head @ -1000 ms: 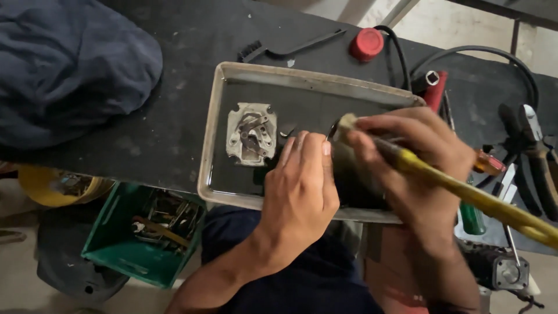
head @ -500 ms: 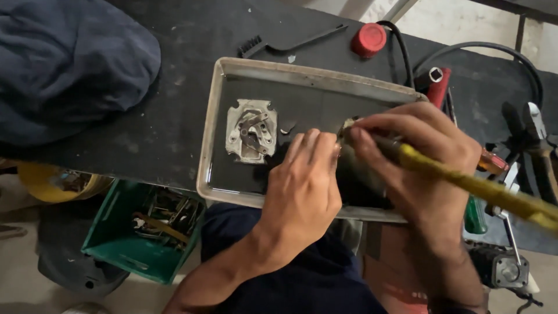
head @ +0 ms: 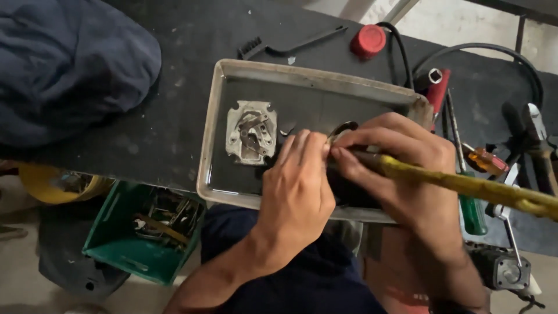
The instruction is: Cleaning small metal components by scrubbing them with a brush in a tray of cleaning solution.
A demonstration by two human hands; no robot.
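On the black tabletop (head: pixel 145 139), seen from the head camera, a shallow metal tray (head: pixel 216 134) sits near the close edge, its near rim almost flush with that edge. Inside the tray at the left lies a grey cast metal plate (head: pixel 251 132) with holes and ports, free of both hands. The left hand (head: pixel 299 186) rests over the tray's middle, fingers curled down onto a small dark part that is mostly hidden beneath it; its grip is clenched on that part, though what exactly it pinches cannot be told. The right hand (head: pixel 401 168) is just beside it, fingertips touching the left hand's, its grip closed around a yellow-handled tool (head: pixel 465 186) whose handle runs off to the right edge of the view.

Far left, a dark blue cloth bundle (head: pixel 64 64) covers that corner of the tabletop. Beyond the tray lie a black brush (head: pixel 279 47) and a red cap (head: pixel 368 40), with a black cable (head: pixel 494 52) looping at the far right. Right of the tray the surface is crowded: a red socket tool (head: pixel 437 87), pliers (head: pixel 537 134) and a green-handled screwdriver (head: pixel 472 209). Bare tabletop lies between the bundle and the tray.

Below the near edge, a green crate (head: pixel 116 244) of tools stands on the floor at the left.
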